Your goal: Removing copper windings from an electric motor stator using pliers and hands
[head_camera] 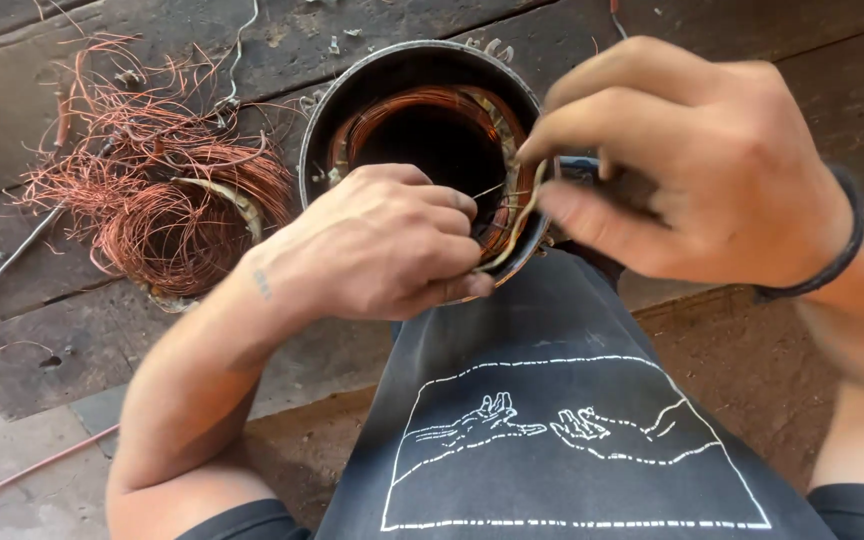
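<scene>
The round dark metal motor housing (422, 165) on the worn wooden bench (72, 320) keeps most of its copper winding (497, 135), judged partly stripped beside the loose copper wire tangle (167, 195); left hand (382, 245) fist-closed on the rim, right hand (692, 165) pinching a pale strip (524, 215).

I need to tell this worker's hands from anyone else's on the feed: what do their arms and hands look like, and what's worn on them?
Both arms are bare to the upper arm, where dark short sleeves end. The left hand has no glove or ring, and there is a small dark mark on its wrist. The right hand is also ungloved, with a thin black band around the wrist.
</scene>
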